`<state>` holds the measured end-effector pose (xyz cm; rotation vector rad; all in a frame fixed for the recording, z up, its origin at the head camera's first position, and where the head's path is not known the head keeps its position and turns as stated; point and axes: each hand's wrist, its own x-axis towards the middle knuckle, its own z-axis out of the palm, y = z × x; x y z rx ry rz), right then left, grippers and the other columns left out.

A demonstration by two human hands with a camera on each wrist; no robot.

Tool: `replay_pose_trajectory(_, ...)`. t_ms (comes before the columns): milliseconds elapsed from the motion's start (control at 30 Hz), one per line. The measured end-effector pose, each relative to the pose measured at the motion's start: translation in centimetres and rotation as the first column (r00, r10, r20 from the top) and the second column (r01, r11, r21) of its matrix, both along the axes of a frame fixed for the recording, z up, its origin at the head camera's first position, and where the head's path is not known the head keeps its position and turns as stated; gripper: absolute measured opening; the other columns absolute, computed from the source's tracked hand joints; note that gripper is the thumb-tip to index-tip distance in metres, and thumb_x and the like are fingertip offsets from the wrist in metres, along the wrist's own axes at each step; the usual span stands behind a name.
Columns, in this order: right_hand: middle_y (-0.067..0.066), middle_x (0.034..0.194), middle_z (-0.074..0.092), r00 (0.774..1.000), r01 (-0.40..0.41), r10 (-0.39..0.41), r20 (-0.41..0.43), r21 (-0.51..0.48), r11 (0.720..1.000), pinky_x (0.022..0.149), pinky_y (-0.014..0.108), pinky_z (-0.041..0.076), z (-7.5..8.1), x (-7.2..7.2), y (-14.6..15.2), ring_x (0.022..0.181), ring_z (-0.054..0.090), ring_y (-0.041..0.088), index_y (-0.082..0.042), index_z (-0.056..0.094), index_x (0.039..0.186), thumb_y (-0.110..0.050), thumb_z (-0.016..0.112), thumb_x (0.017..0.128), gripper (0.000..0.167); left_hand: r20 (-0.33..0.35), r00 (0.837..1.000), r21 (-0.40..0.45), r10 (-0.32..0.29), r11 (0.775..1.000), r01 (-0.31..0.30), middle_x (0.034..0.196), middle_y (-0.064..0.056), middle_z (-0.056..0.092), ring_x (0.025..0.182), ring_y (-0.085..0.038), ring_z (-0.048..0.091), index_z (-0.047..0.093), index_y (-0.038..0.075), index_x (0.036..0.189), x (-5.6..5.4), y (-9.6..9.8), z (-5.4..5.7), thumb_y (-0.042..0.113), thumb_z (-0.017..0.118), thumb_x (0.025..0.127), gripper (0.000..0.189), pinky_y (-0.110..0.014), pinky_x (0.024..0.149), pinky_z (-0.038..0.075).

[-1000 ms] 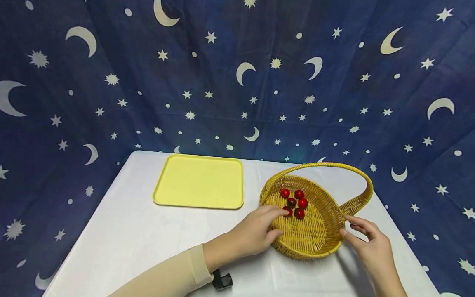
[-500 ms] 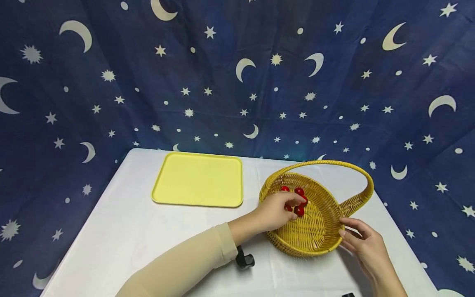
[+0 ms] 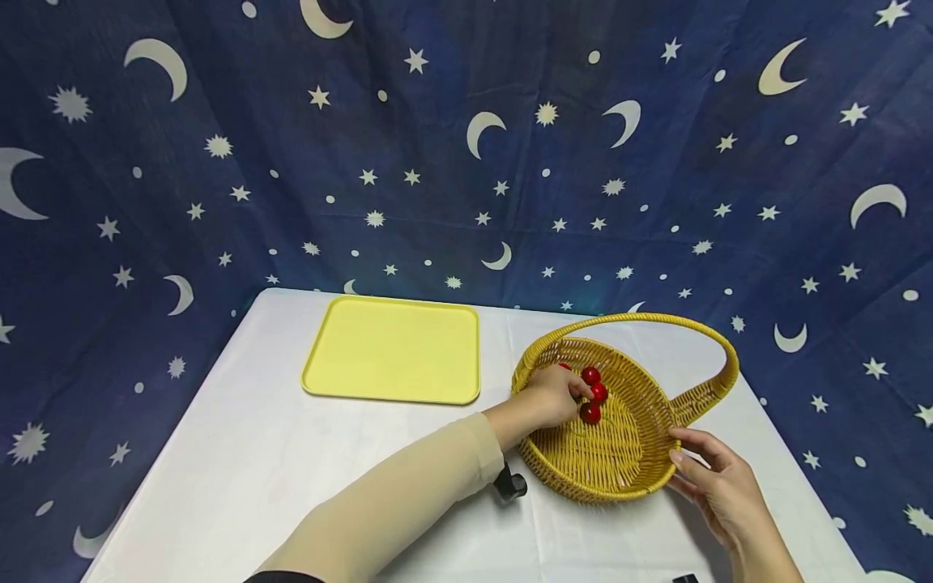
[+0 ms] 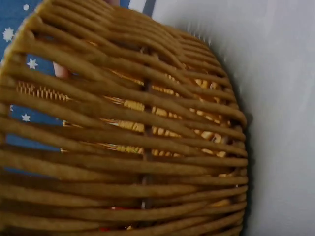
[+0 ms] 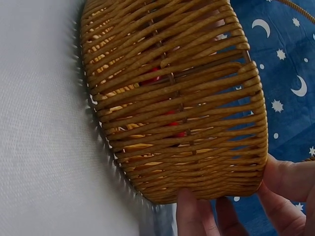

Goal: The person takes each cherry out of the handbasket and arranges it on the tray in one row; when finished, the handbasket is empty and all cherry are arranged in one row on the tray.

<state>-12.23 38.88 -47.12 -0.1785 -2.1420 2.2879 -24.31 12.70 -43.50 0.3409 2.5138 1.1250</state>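
Note:
A round wicker basket (image 3: 605, 470) with a tall arched handle stands tilted toward the camera on the right of the table. My left hand (image 3: 552, 395) reaches over its left rim, with bent fingers down among the red cherries (image 3: 590, 414). Whether it pinches one I cannot tell; the hand covers part of the cluster. In the head view my right hand (image 3: 717, 478) pinches the basket's right rim between thumb and fingers. The right wrist view shows that thumb (image 5: 288, 174) at the rim and the other fingers (image 5: 189, 211) against the woven wall (image 5: 182, 147).
A yellow rectangular tray (image 3: 394, 350) lies left of the basket, on the white tablecloth (image 3: 291, 461). A dark blue curtain with moons and stars (image 3: 408, 146) hangs behind and beside the table. Seen from the left wrist, the basket's wall (image 4: 123, 162) fills most of the view.
My left hand has moved in over the basket's left rim and down among the cherries, covering some of them. The right hand keeps its grip on the rim.

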Motion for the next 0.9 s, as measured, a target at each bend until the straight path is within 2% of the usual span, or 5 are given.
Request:
replay_pose_trajectory(267,-0.007,0.116,0.073,0.998,0.013,-0.016,-0.056,-0.048,0.999,0.079,0.032,0.067,-0.28,0.22,-0.07,0.098,0.074,0.007,-0.01,0.075,0.129,0.012,0.059,0.103,0.038,0.042,0.999,-0.029,-0.002,1.0,0.004,0.106,0.012,0.074,0.084,-0.006,0.054,0.087,0.029,0.098,-0.29,0.37,-0.05,-0.013,0.07,0.083,0.048,-0.018,0.06,0.04)
replay_pose_trajectory(367,-0.007,0.117,0.073,0.998,0.016,-0.019,-0.062,-0.05,0.999,0.079,0.032,0.067,-0.31,0.28,-0.15,0.099,0.074,0.007,-0.009,0.075,0.13,0.012,0.059,0.103,0.038,0.062,0.998,-0.061,-0.026,0.998,0.03,0.11,0.01,0.076,0.077,-0.009,0.05,0.087,0.025,0.094,-0.22,0.42,-0.14,-0.011,0.075,0.083,0.04,-0.02,0.055,0.037)
replay_pose_trajectory(500,-0.006,0.117,0.073,0.998,0.019,-0.022,-0.06,-0.048,0.999,0.079,0.032,0.067,-0.34,0.35,-0.28,0.1,0.074,0.007,-0.009,0.075,0.129,0.011,0.06,0.103,0.037,0.073,0.995,-0.099,-0.073,0.992,0.08,0.101,0.007,0.076,0.07,-0.01,0.052,0.086,0.021,0.09,0.02,0.41,-0.33,-0.006,0.08,0.085,0.029,-0.02,0.056,0.04)
replay_pose_trajectory(733,-0.007,0.115,0.074,0.999,0.032,-0.033,-0.036,-0.027,0.999,0.079,0.032,0.067,-0.35,0.17,-0.35,0.1,0.074,0.007,-0.01,0.075,0.129,0.009,0.061,0.103,0.035,0.018,0.982,-0.215,-0.19,0.958,0.189,0.1,0.013,0.076,0.089,-0.005,0.06,0.082,0.026,0.092,0.06,0.4,-0.66,0.013,0.088,0.089,0.015,-0.019,0.084,0.051)
replay_pose_trajectory(900,-0.007,0.116,0.073,0.999,0.04,-0.041,-0.022,-0.014,0.999,0.078,0.032,0.067,-0.36,0.23,-0.33,0.099,0.075,0.008,-0.012,0.074,0.129,0.007,0.062,0.104,0.034,-0.056,0.968,-0.211,-0.244,0.951,0.227,0.103,0.011,0.075,0.089,-0.005,0.058,0.082,0.027,0.102,0.25,0.26,-0.46,0.012,0.083,0.093,0.018,-0.018,0.079,0.049)
